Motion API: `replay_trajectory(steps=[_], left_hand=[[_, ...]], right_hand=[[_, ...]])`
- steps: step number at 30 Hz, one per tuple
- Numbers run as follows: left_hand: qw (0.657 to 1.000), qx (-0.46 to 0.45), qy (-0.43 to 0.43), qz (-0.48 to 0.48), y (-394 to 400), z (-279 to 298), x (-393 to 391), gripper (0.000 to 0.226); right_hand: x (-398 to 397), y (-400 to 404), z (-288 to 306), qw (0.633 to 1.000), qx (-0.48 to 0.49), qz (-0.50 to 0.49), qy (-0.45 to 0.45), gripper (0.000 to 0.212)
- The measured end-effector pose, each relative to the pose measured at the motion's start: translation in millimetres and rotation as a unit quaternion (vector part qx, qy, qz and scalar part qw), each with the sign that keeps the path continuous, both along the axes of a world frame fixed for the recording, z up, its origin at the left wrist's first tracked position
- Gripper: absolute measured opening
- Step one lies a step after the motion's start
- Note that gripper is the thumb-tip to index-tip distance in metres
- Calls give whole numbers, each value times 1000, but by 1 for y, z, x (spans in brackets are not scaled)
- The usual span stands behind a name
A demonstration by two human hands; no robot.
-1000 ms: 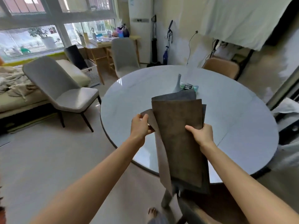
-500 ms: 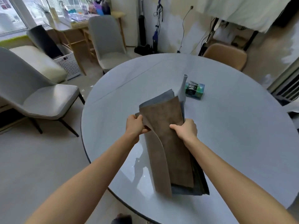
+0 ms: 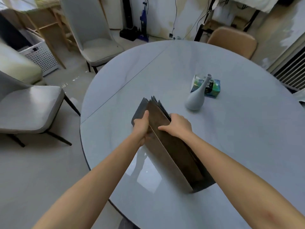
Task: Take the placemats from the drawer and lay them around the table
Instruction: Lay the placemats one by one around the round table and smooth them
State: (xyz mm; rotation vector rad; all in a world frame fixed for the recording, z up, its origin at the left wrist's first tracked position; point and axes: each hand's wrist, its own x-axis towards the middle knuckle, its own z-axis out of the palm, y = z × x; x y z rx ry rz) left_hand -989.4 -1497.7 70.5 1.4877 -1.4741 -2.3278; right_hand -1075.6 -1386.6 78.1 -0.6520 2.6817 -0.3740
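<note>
Head view: I stand at the round counter (image 3: 247,146) with the stack of placemats (image 3: 175,146) held over it, lower end close to or touching the glossy top.
Left grip: my left hand (image 3: 141,125) pinches the outermost mat near its upper edge, thumb up along the face, peeling it off the stack.
Right grip: my right hand (image 3: 179,125) curls over the top of the remaining mats and clamps them together.
Nearby: a pale vase (image 3: 196,98) stands just beyond the stack, a green tissue pack (image 3: 212,86) behind it.
Risk: I judge that two mats could come away together if they cling, or the fanned stack could slide out of my right hand; a wide swing could tip the vase.
Change: half a second ago the stack hung higher and more upright; now I lean further over the counter, the mats are lower, and the vase sits off to the right instead of behind them.
</note>
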Motion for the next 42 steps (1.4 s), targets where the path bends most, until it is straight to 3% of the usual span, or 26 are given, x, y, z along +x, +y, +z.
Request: replay_trajectory(steps=[2,6,9,13,16,18,21,26,29,34,37,39,42], left_hand=[[999,51,3,1,0,2,-3,77],[999,33,-24,1,6,-1,0,106],[1000,8,-16,7,15,-12,17,112],[1000,-5,17,10,23,-12,49,121],[999,2,46,26,29,-15,78,100],[991,50,113,60,31,-23,98,77],[977,89,129,145,23,-47,135,69],[986,22,5,167,24,-82,169,36],[981,-34,-47,184,24,-91,168,33],[965,-153,-142,160,26,-95,162,40],[949,-253,-175,73,37,-97,169,84],[917,-345,-197,-27,41,-101,177,104],[835,-463,-215,-207,32,-109,178,100]], right_hand=[[-5,5,-2,1000,7,0,-14,69],[-2,25,-9,1000,19,19,-9,107],[14,35,-19,999,10,40,-21,112],[47,37,-29,981,-57,87,-162,108],[73,30,-36,972,-85,163,-146,100],[85,24,-42,971,-99,211,-57,95],[99,20,-56,946,-54,311,73,85],[132,27,-91,920,49,380,-79,68],[140,31,-106,909,101,403,-31,67],[107,43,-118,943,143,299,28,69],[85,70,-132,976,149,153,-28,69],[78,90,-140,987,140,71,-32,68],[72,108,-141,988,112,-100,-41,67]])
